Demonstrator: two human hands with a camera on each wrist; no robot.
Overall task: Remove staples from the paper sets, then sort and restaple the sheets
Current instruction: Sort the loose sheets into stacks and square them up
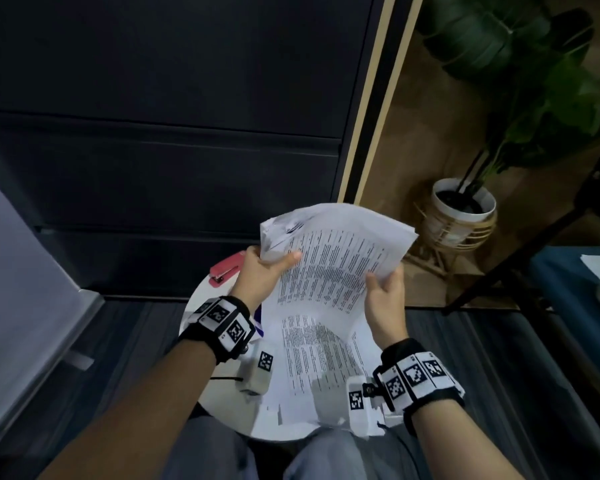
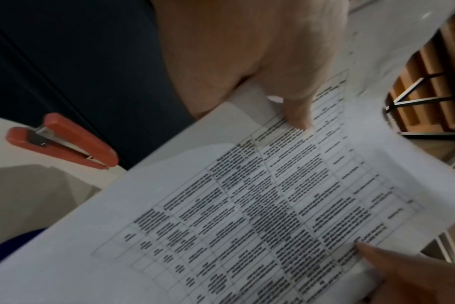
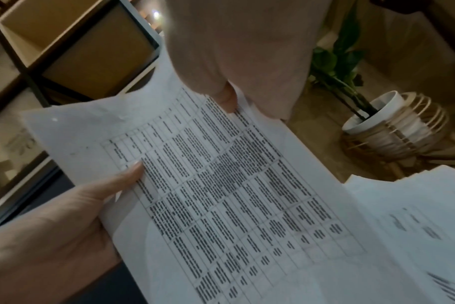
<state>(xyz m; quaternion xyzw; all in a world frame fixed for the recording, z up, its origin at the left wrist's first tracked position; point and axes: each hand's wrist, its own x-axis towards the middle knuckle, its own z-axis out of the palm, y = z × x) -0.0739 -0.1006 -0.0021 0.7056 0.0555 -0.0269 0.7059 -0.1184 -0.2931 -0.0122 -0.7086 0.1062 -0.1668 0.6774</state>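
Both hands (image 1: 262,271) (image 1: 385,299) grip the paper stack (image 1: 336,258) between them.

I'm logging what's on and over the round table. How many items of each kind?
Red stapler: 1
Held paper set, gripped by left hand and right hand: 1
Printed sheets lying on the table, number unclear: 1 spread
Total: 3

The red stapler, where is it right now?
The red stapler lies at the far left edge of the white round table, just beyond the left hand.
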